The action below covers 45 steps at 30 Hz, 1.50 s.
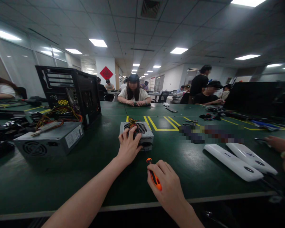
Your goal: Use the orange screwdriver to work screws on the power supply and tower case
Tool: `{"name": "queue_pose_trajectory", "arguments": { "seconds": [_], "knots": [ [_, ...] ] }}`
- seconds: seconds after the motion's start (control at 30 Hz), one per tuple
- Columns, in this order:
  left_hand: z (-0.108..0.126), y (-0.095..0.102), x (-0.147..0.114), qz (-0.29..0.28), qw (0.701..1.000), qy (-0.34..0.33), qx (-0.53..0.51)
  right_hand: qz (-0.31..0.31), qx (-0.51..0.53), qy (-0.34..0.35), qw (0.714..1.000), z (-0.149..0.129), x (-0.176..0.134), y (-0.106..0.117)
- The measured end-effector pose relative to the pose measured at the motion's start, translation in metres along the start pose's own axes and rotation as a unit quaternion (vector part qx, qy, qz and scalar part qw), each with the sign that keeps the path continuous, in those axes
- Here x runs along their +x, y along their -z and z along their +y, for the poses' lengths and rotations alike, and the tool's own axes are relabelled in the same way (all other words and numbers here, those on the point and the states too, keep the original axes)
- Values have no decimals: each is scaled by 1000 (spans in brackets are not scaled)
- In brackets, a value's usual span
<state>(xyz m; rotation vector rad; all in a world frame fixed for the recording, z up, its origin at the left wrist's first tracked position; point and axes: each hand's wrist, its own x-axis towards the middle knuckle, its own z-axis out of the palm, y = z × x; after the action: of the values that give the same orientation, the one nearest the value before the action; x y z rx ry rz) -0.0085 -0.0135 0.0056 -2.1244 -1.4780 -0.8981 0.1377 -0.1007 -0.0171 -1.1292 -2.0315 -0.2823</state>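
Note:
A grey computer power supply with a perforated vent sits on the green table in front of me. My left hand is closed over its top and near side, fingers bent around the bundled coloured cables. Gripped in my right hand is a screwdriver with an orange and black handle. Its thin shaft points up and away toward the near face of the power supply. Whether the tip touches a screw cannot be made out.
On the left are a second power supply and an open black computer case. Two white devices lie at right, near a co-worker's hand. A person sits opposite. The table's near edge runs beneath my forearms.

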Motion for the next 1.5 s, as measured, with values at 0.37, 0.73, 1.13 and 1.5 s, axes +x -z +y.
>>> {"name": "queue_pose_trajectory", "arguments": {
  "seconds": [0.37,0.73,1.13,1.5],
  "knots": [
    [1,1,1,2,1000,2,-15,-32,-6,22,999,-2,0,0],
    [0,2,1,-4,1000,0,-12,-14,33,2,999,1,-1,-3],
    [1,2,1,-8,1000,3,-1,-5,29,10,1000,0,-1,-3],
    [-1,2,1,-8,1000,0,-7,-44,47,-4,998,0,1,0]
  ]
}}
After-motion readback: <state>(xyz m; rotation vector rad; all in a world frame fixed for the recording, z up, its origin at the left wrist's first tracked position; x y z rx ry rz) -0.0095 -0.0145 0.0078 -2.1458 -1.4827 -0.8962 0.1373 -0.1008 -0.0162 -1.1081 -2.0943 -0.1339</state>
